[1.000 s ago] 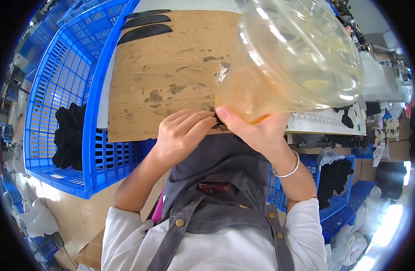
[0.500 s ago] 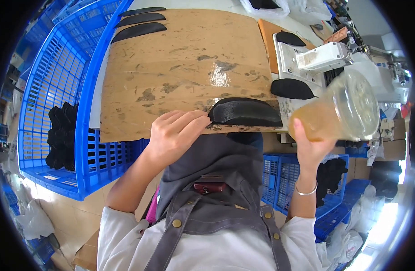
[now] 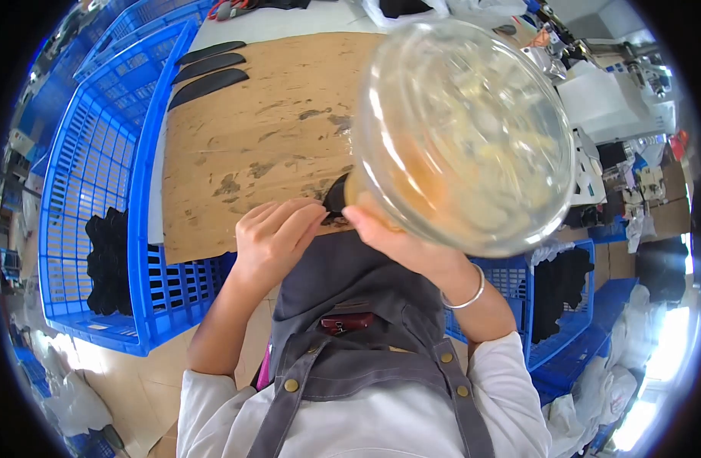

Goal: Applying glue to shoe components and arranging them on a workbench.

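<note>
My right hand grips a big clear plastic bottle, tipped so its wide base faces up; amber liquid shows inside. The bottle's lower end reaches a black curved pad at the near edge of the stained cardboard sheet. Most of that pad is hidden behind the bottle, and whether the bottle touches it I cannot tell. With closed fingertips, my left hand pinches the pad's left end. Several more black pads lie at the cardboard's far left corner.
A tall blue plastic crate with stacked black pieces stands left of the table. Another blue crate holding black material is at the right. White machine parts stand on the table's right side.
My right hand has brought the bottle leftward over the pad, and its base now looms larger in view. My left hand stays on the pad's end. The view has shifted slightly.
</note>
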`<state>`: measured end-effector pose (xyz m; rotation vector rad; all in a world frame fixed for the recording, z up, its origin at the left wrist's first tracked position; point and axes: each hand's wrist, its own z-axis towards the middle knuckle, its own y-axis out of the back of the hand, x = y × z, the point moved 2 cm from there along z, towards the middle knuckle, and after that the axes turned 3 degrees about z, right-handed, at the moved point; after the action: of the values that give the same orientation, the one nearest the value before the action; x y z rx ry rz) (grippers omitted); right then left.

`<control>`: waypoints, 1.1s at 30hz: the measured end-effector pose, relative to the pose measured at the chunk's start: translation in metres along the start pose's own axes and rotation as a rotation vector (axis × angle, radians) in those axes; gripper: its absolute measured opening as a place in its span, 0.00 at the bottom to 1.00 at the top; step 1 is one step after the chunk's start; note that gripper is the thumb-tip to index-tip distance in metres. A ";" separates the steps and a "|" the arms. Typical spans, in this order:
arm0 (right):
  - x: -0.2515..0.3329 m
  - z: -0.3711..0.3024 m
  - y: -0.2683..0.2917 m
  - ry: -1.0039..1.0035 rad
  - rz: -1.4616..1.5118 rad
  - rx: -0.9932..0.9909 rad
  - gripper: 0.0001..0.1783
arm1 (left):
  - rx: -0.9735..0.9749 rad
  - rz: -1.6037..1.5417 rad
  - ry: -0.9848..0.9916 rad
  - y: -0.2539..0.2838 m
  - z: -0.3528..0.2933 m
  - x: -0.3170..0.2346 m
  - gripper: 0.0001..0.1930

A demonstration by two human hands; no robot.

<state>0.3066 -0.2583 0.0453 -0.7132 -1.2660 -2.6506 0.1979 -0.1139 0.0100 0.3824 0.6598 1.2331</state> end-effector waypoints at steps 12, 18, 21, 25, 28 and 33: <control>-0.063 -0.104 0.106 -0.347 0.324 -0.997 0.35 | 0.281 -0.098 0.168 0.006 0.034 -0.015 0.18; -0.048 -0.110 0.092 -0.337 0.848 -0.818 0.33 | 0.428 -0.118 0.019 -0.033 0.074 -0.054 0.22; -0.048 -0.113 0.085 -0.326 1.109 -0.756 0.35 | 0.493 -0.117 -0.001 -0.051 0.080 -0.055 0.21; -0.048 -0.116 0.079 -0.369 1.164 -0.708 0.36 | 0.496 -0.094 0.007 -0.052 0.083 -0.049 0.17; -0.048 -0.113 0.072 -0.359 1.275 -0.661 0.37 | 0.472 -0.121 0.017 -0.054 0.082 -0.043 0.12; -0.049 -0.089 0.045 -0.285 1.652 -0.507 0.38 | 0.472 -0.205 0.046 -0.061 0.081 -0.038 0.08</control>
<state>0.3315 -0.3600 0.0062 -1.3543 0.2122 -1.3651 0.2887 -0.1619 0.0441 0.6608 1.0070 0.8862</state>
